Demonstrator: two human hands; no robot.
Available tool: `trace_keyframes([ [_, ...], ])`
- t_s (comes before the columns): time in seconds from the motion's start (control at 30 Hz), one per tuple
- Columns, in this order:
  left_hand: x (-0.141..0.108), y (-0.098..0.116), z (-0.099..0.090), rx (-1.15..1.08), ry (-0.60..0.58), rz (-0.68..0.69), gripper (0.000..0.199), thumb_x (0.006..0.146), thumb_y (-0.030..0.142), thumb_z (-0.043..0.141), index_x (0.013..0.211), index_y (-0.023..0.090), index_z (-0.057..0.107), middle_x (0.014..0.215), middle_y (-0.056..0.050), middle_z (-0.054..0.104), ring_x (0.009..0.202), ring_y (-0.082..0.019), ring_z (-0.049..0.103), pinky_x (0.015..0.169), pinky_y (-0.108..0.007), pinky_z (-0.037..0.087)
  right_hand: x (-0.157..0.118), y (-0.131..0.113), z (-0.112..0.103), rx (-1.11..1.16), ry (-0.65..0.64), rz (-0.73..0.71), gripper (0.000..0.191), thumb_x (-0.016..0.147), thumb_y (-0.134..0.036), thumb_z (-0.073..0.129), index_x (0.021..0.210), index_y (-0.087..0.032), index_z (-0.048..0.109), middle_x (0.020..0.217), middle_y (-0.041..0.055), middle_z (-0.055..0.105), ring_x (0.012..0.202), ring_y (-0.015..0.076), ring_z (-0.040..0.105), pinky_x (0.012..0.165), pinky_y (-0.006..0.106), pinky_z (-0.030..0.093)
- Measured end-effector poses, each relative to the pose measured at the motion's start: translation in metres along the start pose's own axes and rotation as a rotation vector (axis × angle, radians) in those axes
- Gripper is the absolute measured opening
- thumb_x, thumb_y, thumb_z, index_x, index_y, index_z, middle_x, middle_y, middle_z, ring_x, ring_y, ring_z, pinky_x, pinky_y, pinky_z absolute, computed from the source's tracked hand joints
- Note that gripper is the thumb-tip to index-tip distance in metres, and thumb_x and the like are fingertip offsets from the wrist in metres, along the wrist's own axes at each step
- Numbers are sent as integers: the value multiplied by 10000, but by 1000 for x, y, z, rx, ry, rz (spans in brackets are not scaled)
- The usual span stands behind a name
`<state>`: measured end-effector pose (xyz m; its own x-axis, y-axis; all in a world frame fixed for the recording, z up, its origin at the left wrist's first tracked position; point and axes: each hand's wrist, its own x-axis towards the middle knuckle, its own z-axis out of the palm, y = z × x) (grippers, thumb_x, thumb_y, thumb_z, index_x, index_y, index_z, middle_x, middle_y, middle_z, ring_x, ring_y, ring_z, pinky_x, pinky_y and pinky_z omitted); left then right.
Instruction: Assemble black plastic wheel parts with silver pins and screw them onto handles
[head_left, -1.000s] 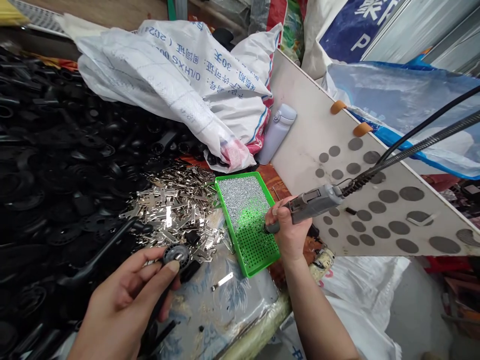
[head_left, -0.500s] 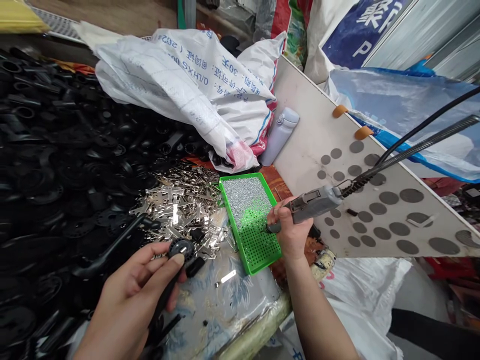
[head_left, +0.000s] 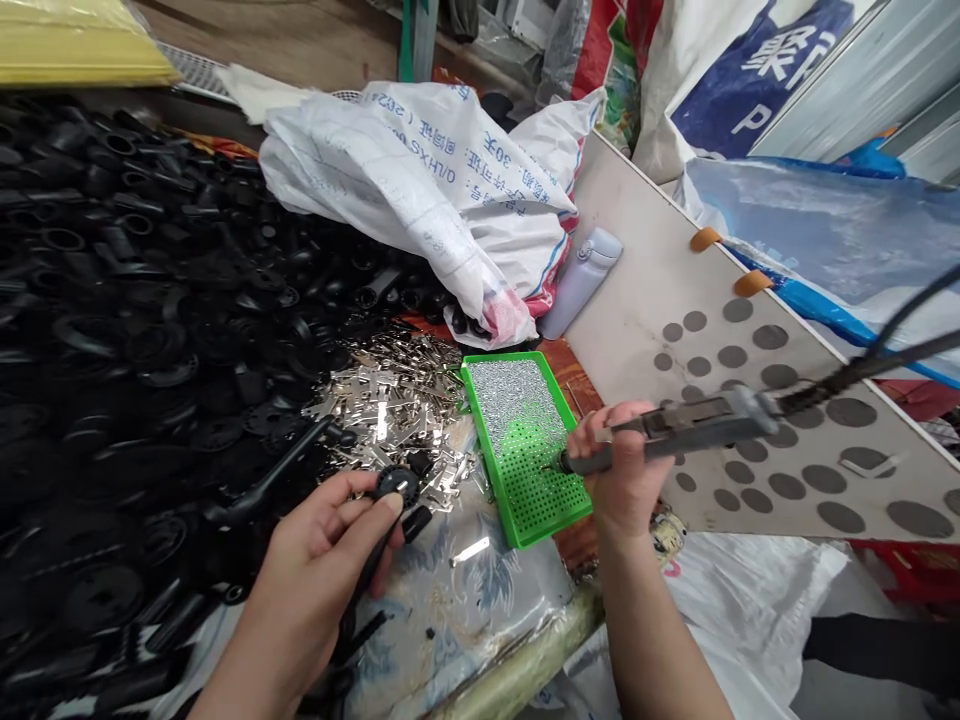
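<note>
My left hand (head_left: 307,565) pinches a black plastic part (head_left: 397,484) by its round, notched disc; a darker stem runs down beneath the fingers. A small shiny metal spot shows at the disc's middle. My right hand (head_left: 626,480) is wrapped round a grey power screwdriver (head_left: 694,425), its tip pointing left over a green perforated tray (head_left: 536,505). Small silver screws (head_left: 517,390) fill the far part of that tray. Whether the tip carries a screw is too small to tell. Flat metal clips (head_left: 390,400) lie heaped between the left hand and the tray.
Black plastic parts (head_left: 150,330) pile up across the left. A white woven sack (head_left: 450,190) lies behind the clips, beside a lilac bottle (head_left: 581,285). A white panel with grey dots (head_left: 720,410) stands on the right. One loose metal strip (head_left: 469,551) lies in front.
The whole scene has shifted rightward as the head view turned. The screwdriver lies somewhat flatter, its rear end and cable blurred by motion. The left hand keeps its pinch on the black part.
</note>
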<state>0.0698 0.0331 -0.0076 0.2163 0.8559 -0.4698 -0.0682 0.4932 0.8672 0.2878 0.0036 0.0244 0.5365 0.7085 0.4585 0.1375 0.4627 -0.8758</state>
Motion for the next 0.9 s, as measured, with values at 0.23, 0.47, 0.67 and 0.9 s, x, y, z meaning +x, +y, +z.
trace_keyframes([
  [0.23, -2, 4, 2, 10, -30, -13, 338, 659, 420, 664, 858, 206, 495, 477, 86, 558, 321, -75, 406, 364, -183, 302, -13, -31, 51, 182, -108, 28, 490, 698, -685, 626, 719, -268, 370, 528, -100, 288, 375, 73, 298, 328, 198, 290],
  [0.47, -2, 4, 1, -50, -57, -19, 343, 642, 418, 680, 831, 207, 486, 450, 97, 537, 303, -71, 387, 347, -182, 286, -22, -23, 93, 326, -181, 73, 474, 720, -671, 616, 740, -282, 345, 532, -100, 289, 375, 77, 302, 302, 188, 258],
  [0.67, -1, 1, -1, -48, -67, -9, 282, 689, 383, 657, 835, 209, 491, 453, 96, 546, 302, -65, 387, 347, -173, 283, -25, -18, 96, 378, -205, 118, 467, 693, -655, 660, 735, -282, 383, 526, -101, 314, 376, 75, 314, 311, 187, 295],
  [0.9, -2, 2, -1, -24, -76, -3, 256, 702, 379, 636, 829, 210, 492, 443, 101, 527, 291, -65, 383, 344, -175, 261, -27, -13, 99, 388, -252, 121, 427, 710, -612, 679, 741, -282, 410, 528, -98, 339, 380, 76, 353, 321, 188, 327],
])
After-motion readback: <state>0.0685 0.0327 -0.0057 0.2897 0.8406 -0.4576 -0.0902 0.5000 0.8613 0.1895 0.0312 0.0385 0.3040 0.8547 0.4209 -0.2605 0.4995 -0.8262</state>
